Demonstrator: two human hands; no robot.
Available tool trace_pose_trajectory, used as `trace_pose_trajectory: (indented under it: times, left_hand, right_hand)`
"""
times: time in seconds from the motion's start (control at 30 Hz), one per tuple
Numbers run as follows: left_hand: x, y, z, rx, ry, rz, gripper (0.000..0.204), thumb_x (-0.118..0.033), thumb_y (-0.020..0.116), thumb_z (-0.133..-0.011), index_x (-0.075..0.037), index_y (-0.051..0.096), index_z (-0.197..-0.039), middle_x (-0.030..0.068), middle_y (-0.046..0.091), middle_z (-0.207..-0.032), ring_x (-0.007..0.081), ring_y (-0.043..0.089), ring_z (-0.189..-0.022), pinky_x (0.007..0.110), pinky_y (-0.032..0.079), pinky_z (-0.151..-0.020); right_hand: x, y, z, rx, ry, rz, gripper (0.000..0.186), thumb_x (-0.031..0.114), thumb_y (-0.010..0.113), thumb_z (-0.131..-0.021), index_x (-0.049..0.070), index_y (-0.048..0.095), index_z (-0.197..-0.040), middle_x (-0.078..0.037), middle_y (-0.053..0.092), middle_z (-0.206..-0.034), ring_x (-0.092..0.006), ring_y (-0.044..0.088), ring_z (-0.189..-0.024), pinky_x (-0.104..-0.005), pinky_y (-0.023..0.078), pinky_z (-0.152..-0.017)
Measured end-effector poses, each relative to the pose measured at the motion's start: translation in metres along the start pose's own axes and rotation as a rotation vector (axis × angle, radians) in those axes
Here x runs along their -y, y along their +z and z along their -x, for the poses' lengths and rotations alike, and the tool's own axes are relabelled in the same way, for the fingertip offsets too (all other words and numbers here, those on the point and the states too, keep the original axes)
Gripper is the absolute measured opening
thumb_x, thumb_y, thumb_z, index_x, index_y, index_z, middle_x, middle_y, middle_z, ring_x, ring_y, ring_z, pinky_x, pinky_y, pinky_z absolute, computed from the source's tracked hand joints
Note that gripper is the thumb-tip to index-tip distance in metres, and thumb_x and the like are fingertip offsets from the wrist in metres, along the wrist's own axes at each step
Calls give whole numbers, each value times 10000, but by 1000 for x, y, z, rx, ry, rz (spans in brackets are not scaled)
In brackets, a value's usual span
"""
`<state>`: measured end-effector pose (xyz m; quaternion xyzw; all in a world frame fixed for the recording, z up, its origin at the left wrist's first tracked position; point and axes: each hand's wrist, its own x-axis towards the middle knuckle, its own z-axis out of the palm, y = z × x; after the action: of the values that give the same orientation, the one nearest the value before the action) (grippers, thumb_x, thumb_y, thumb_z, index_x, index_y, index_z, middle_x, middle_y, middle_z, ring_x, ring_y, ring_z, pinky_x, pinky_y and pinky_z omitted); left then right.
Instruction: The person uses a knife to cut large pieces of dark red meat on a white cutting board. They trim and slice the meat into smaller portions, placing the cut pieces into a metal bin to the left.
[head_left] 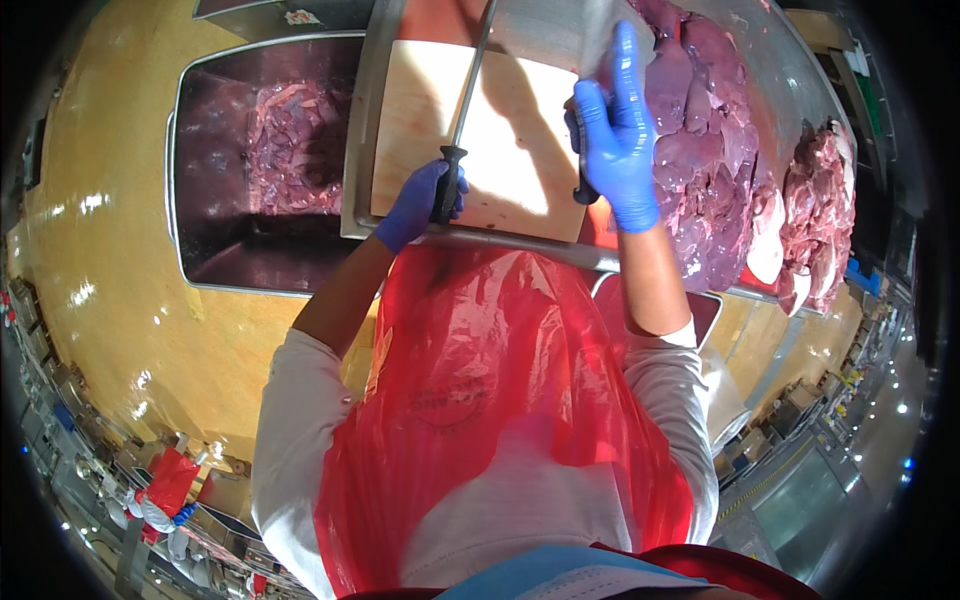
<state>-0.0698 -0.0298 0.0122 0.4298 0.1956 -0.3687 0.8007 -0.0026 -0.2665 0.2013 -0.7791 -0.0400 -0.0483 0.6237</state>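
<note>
At upper centre, the left hand's (412, 206) fingers wrap a steel (464, 112), the right hand's (622, 160), partly spread, a knife (584, 190); pieces (285, 140) lie in the tub (225, 262) at left, liver (700, 152) at right seemingly remaining

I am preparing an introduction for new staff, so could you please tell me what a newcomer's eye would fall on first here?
Probably the bright red plastic apron filling the lower middle, then, above it, the blue-gloved left hand gripping a black-handled metal rod and the blue-gloved right hand holding a dark handle. Next would come the glossy purple organ meat heaped to the right of the pale board.
</note>
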Motion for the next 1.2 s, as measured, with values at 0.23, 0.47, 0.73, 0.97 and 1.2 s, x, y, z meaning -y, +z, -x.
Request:
trace_pose_trajectory:
  times: [0.23, 0.47, 0.73, 0.97, 1.2]
  left_hand:
    - [-3, -21, -1, 175, -28, 30, 377, -424, 448, -1072, -79, 601, -1080, 44, 615, -807, 139, 614, -618, 307, 540, -551]
    - [-19, 5, 10, 76, -117, 250, 318, -349, 461, -1070, -63, 584, -1134, 38, 604, -796, 154, 620, -640, 337, 565, -594]
    - [-18, 4, 12, 35, -153, 106, 257, -367, 501, -1065, -120, 545, -1008, 13, 583, -745, 136, 585, -567, 312, 509, -486]
    - [-18, 10, 15, -56, -169, 96, 247, -364, 516, -1065, -130, 539, -988, 7, 564, -706, 124, 538, -503, 289, 453, -426]
    - [-17, 8, 16, -34, -116, 62, 244, -348, 508, -1070, -128, 544, -971, 6, 550, -682, 118, 510, -478, 281, 440, -420]
  right_hand:
    - [-88, 2, 71, 358, 81, 390, 618, 25, 563, -978, 90, 377, -1564, -247, 645, -1133, -356, 632, -876, -379, 523, -871]
    - [-82, -19, 111, 591, 253, 531, 637, 15, 561, -970, 84, 357, -1569, -254, 628, -1240, -388, 657, -1035, -403, 514, -936]
    - [-15, 22, 5, 277, 73, 363, 591, -2, 576, -991, 43, 387, -1550, -149, 627, -1151, -222, 621, -908, -294, 522, -832]
    - [-65, -30, 97, 759, 351, 408, 636, 67, 478, -1000, 155, 292, -1602, -270, 579, -903, -451, 611, -850, -535, 492, -792]
    - [-161, 65, -155, 517, 294, 735, 275, 110, 528, -953, 4, 636, -1183, -296, 690, -1003, -451, 683, -917, -496, 533, -804]
